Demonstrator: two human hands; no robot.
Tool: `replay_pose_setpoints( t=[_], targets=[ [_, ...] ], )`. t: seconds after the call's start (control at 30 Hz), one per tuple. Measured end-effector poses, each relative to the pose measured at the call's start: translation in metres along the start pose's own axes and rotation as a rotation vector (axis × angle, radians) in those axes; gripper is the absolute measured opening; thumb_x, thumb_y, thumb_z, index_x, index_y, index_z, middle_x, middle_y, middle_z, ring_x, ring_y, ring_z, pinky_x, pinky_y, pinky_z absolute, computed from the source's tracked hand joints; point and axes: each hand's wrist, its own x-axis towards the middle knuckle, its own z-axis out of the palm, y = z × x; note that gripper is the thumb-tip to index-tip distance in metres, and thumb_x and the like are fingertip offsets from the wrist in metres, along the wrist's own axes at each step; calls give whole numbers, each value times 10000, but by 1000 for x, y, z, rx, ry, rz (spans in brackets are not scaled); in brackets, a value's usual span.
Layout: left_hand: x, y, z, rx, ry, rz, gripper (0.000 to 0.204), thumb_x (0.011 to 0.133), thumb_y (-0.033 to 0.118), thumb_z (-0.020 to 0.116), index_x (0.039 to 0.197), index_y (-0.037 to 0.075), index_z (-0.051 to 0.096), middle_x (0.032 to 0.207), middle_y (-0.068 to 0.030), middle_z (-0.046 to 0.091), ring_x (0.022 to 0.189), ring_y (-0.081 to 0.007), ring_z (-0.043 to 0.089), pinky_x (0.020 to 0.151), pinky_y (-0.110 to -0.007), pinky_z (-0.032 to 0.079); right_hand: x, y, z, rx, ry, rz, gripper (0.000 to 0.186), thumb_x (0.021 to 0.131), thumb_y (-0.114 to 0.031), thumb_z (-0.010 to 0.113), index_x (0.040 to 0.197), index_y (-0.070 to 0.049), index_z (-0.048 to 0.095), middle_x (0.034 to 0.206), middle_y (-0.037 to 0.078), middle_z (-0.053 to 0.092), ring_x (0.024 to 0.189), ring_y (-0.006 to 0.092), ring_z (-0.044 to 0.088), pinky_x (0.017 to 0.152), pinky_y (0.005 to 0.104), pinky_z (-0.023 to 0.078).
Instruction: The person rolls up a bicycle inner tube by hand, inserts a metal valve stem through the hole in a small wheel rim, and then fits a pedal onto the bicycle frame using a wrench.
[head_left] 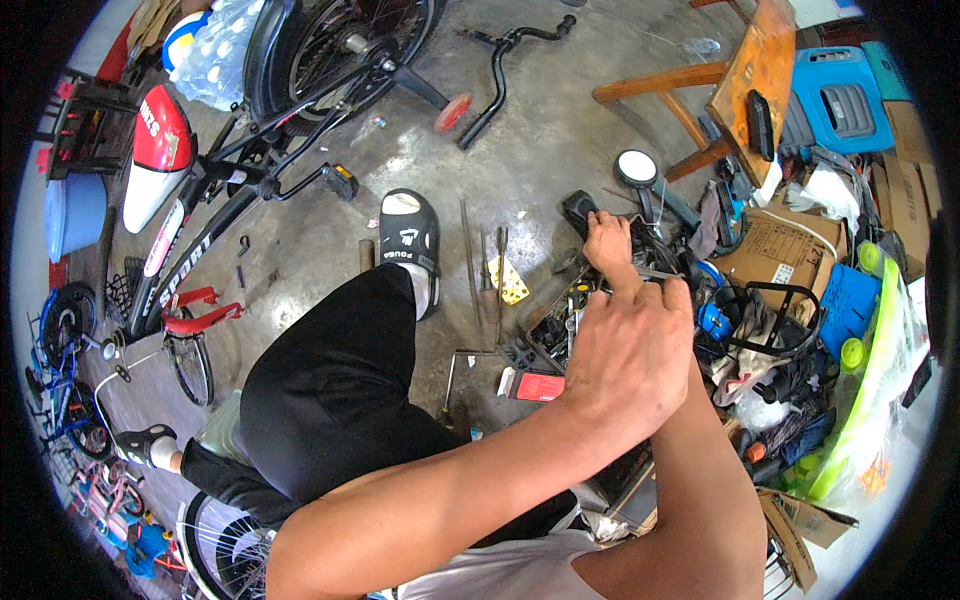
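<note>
My left hand [630,355] crosses over my right forearm, its fingers curled by a thin metal bar [660,276]; what it grips is mostly hidden. Beyond it, my right hand [607,238] has bent fingers on dark items in a cluttered heap, near a black molded piece [578,210] and a round mirror [637,168]. A tray of tools [548,330] lies under my left hand, beside a red box [538,388]. Long metal tools [500,280] and a yellow perforated piece [512,283] lie on the floor [450,180] just left of it.
A partly dismantled bicycle [230,215] lies at upper left, with loose handlebars [505,60] nearby. A wooden stool [740,80], blue plastic stool [835,90] and cardboard [775,255] crowd the right. Small bikes [75,360] stand at far left. My sandalled foot [408,235] is mid-floor.
</note>
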Motion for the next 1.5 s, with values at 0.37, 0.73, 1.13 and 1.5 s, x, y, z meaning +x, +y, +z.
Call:
replay_pose_setpoints(
  t=[0.37,0.73,1.13,1.5],
  targets=[
    [4,9,4,18,22,4,263,908,206,680,1003,-25,599,937,-223,691,894,-370,694,804,-473,512,13,-3,-21,93,42,123,240,823,-370,794,884,-138,788,975,95,692,988,320,661,848,481,497],
    [10,7,-4,8,104,-10,282,886,229,719,985,-12,608,895,-190,710,874,-360,714,774,-456,531,28,-36,-16,143,-105,356,975,711,-301,917,1510,-114,390,1308,221,583,1203,410,599,1031,489,496],
    [10,8,-7,-12,100,-37,221,894,186,671,998,4,602,893,-150,696,907,-313,697,806,-441,512,43,-38,-11,222,-188,268,880,713,-180,873,1455,-113,404,1317,227,557,1169,453,614,967,484,536],
    [14,15,-3,-47,162,-27,238,902,168,642,1043,-23,629,915,-188,711,905,-341,707,829,-448,518,21,-18,-51,56,-255,124,1323,573,-494,971,1631,-218,226,1465,276,484,1301,476,514,1071,542,446]
  ],
)
